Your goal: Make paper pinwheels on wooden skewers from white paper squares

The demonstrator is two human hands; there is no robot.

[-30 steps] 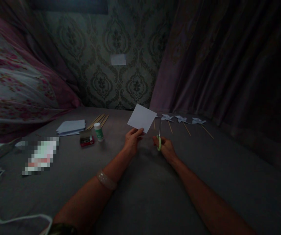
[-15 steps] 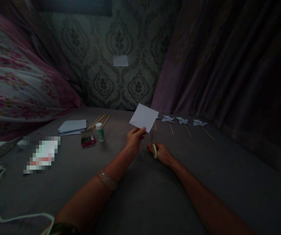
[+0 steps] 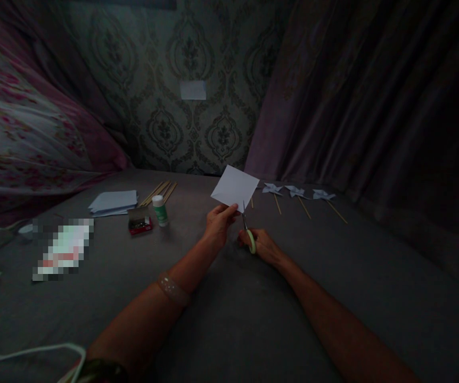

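My left hand [image 3: 220, 221] pinches the lower corner of a square sheet of white paper [image 3: 235, 186], thumb on top, and holds it up off the surface. A faint crease shows near the paper's left corner. My right hand [image 3: 263, 244] grips a pair of scissors [image 3: 252, 242] by pale yellow-green handles. The scissors point upward, with their blades overlapping the paper's lower corner, just right of my left thumb. How far the blades are parted is hard to see.
Paper pinwheels [image 3: 296, 192] on sticks lie at the back right. On the left are a paper stack [image 3: 113, 201], wooden sticks [image 3: 158, 192], a green-and-white bottle [image 3: 160, 210], an open red box [image 3: 140, 225] of small items, a blurred-out item [image 3: 67, 247] and a white cable [image 3: 33, 350].
The scissors have moved up and slightly left, so their blades now reach the paper's lower corner. My left hand keeps its hold on the paper. The whole view has shifted slightly.
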